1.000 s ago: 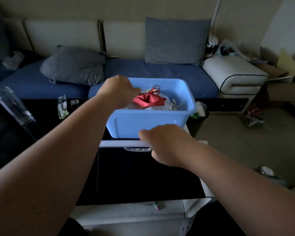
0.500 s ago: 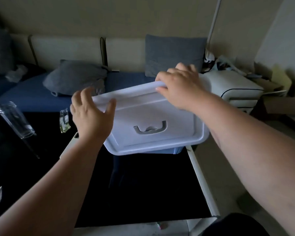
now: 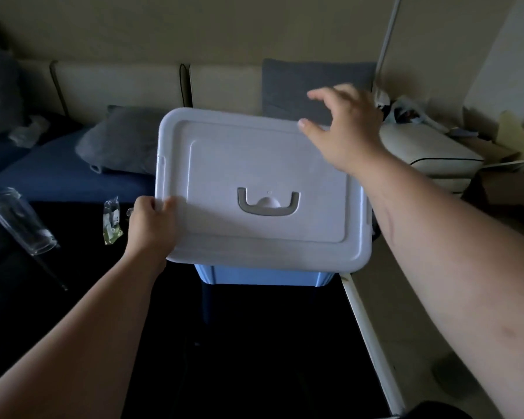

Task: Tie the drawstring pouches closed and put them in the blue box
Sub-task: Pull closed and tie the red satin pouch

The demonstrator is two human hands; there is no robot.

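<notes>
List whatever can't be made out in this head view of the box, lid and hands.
- Pouches and the blue box's inside, head view: hidden under the white lid.
- Whether the lid is seated: its edge covers the box's rim.
- Right hand: fingers motion-blurred, contact with the lid unclear.
- Small packet beside the left hand: too dim and small to identify.

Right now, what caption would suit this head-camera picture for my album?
Left hand grips the white lid over the blue box, open right hand at its far corner.
</notes>
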